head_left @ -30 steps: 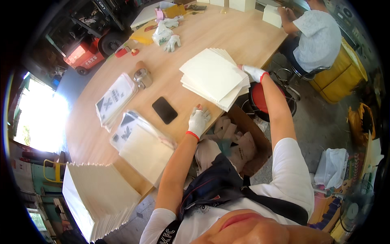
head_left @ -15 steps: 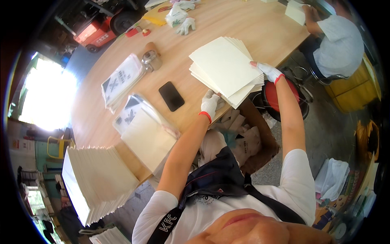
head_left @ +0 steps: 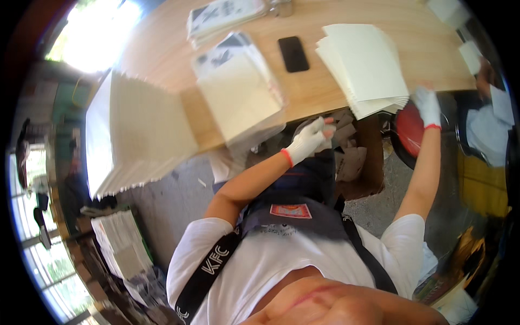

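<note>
Resting at the table (head_left: 162, 49) edge, the gloved right hand (head_left: 428, 105) sits just beside the stack of cream sheets (head_left: 365, 67), at its four o'clock; fingers spread flat, holding nothing. Half a second ago it touched that stack's right edge. The gloved left hand (head_left: 310, 138) has dropped from the table to below its edge, fingers loosely curled, empty. A black phone (head_left: 293, 53) lies at the stack's nine o'clock.

My hands wear white gloves, left (head_left: 310, 138) and right (head_left: 428, 106), each with a red cuff. The paper stack (head_left: 365, 67) is cream, the phone (head_left: 293, 53) black, the counter (head_left: 162, 43) light wood, the stool (head_left: 409, 130) red.
</note>
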The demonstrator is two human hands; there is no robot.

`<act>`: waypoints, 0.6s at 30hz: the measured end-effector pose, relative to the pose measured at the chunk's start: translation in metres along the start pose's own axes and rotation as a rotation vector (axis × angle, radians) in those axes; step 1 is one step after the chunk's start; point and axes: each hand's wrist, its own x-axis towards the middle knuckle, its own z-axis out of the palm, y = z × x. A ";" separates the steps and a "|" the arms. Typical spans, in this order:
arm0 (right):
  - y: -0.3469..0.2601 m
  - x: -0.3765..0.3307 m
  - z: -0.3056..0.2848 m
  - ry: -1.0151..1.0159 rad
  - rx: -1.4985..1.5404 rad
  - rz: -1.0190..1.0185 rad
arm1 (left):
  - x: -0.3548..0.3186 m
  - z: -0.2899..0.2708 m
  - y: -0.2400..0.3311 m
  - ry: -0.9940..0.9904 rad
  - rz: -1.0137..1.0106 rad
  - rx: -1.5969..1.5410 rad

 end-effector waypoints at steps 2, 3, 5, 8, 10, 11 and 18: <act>-0.008 -0.048 0.018 0.175 0.079 -0.289 | -0.060 -0.033 -0.017 -0.050 -0.043 0.059; -0.009 -0.075 0.026 0.251 0.096 -0.462 | -0.084 -0.048 -0.024 0.020 -0.085 0.002; 0.006 -0.129 0.063 0.138 0.075 -0.468 | -0.110 -0.094 -0.052 0.164 -0.162 -0.310; 0.066 -0.218 0.133 -0.242 -0.169 -0.295 | -0.137 -0.138 -0.055 0.420 -0.052 -0.367; 0.101 -0.254 0.169 -0.764 -0.264 -0.133 | -0.148 -0.149 -0.029 0.534 0.031 -0.363; 0.110 -0.281 0.199 -0.877 -0.344 -0.228 | -0.151 -0.153 -0.018 0.617 0.060 -0.308; 0.168 -0.342 0.315 -1.102 -0.933 -0.983 | -0.161 -0.175 -0.010 0.631 0.170 -0.042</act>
